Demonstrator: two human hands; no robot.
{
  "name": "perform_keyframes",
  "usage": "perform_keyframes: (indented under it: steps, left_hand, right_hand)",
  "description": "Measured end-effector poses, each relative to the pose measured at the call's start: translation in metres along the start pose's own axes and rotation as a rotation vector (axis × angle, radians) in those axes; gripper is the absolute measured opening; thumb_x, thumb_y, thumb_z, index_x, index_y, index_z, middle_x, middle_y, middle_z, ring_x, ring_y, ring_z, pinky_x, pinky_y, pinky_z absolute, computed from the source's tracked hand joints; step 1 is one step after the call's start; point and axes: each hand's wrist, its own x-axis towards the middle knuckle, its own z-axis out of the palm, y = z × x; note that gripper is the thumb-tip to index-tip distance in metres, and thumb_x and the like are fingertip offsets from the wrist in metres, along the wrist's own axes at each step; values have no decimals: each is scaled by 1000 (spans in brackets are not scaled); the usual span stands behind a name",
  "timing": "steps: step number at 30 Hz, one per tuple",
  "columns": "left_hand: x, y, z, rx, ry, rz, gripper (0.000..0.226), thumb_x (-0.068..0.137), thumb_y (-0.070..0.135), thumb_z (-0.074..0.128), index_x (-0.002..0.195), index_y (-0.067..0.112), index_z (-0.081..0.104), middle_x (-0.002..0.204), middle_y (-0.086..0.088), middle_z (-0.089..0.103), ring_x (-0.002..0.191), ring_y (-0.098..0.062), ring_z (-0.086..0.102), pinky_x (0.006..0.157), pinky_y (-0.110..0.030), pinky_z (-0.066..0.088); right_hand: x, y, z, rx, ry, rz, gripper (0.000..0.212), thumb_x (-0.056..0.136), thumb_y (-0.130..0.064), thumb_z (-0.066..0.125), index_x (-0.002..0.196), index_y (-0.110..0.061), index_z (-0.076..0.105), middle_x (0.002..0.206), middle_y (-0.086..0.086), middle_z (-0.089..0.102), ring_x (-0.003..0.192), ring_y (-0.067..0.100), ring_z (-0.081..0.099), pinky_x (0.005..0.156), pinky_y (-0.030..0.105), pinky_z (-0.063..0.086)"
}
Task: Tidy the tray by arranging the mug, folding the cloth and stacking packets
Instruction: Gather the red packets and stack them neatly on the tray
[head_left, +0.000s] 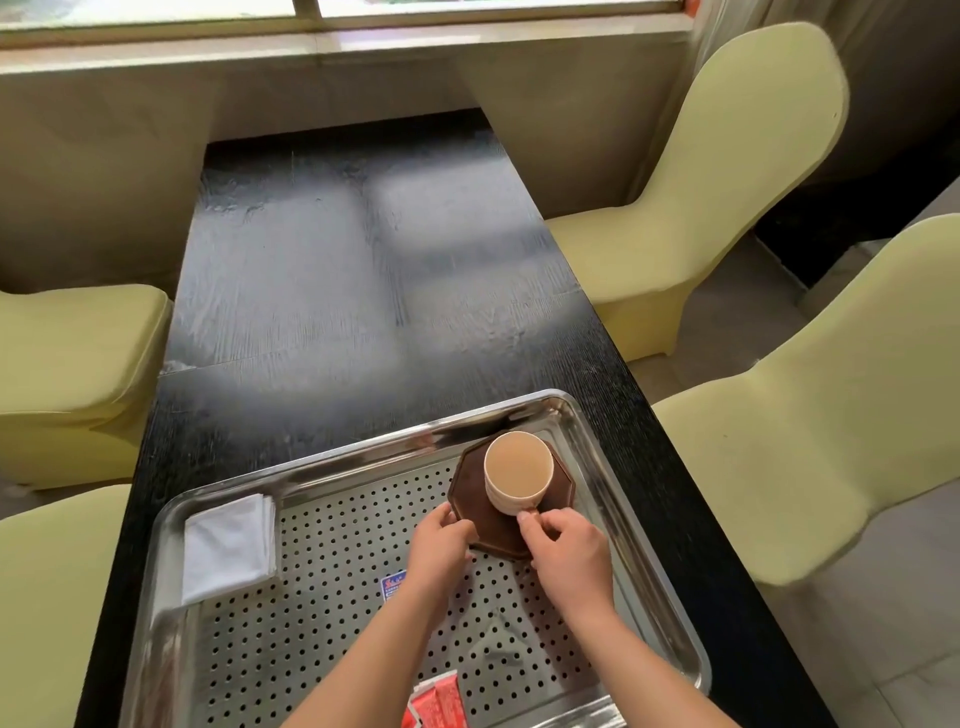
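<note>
A cream mug (517, 475) stands upright on a dark brown octagonal saucer (470, 501) in the far right corner of a perforated steel tray (322, 613). My right hand (563, 553) pinches the mug's handle at its near side. My left hand (441, 540) grips the saucer's near left edge. A white cloth (228, 545) lies folded in the tray's far left corner. Red packets (434, 701) lie at the tray's near edge, partly under my left forearm and cut off by the frame.
The tray sits on a long black table (363, 270). Pale yellow covered chairs stand on both sides, two at the right (727, 197) and two at the left (67, 353). A blue sticker (393, 584) shows on the tray floor.
</note>
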Motion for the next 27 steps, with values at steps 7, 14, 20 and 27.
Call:
perform_keyframes:
  steps: [7, 14, 20, 27]
  left_hand:
    - [1, 3, 3, -7, -36, 56, 35, 83, -1, 53, 107, 18, 70, 101, -7, 76, 93, -21, 70, 81, -35, 54]
    - [4, 8, 4, -4, -52, 74, 39, 83, -4, 51, 110, 17, 69, 103, -7, 76, 90, -17, 68, 75, -29, 48]
    - [6, 9, 6, 0, -49, 82, 40, 83, -3, 53, 111, 21, 69, 100, 1, 77, 97, -15, 71, 71, -24, 48]
    - [10, 14, 13, -6, -69, 113, 40, 78, -4, 53, 112, 12, 68, 105, -7, 75, 93, -15, 66, 73, -25, 47]
  right_hand:
    - [3, 6, -8, 35, -37, -26, 31, 87, -58, 63, 82, -28, 70, 85, -13, 64, 80, 3, 61, 68, 26, 50]
    - [5, 34, -8, 57, -14, 115, 37, 101, -37, 52, 131, -18, 60, 131, -1, 59, 116, 15, 57, 100, 37, 49]
    - [14, 36, 0, 37, -20, 213, 44, 100, -29, 56, 141, -14, 54, 138, 6, 52, 124, 20, 52, 103, 35, 42]
    - [17, 41, 6, 98, 68, 281, 37, 99, -20, 57, 135, -15, 59, 130, 5, 55, 113, 18, 56, 97, 33, 45]
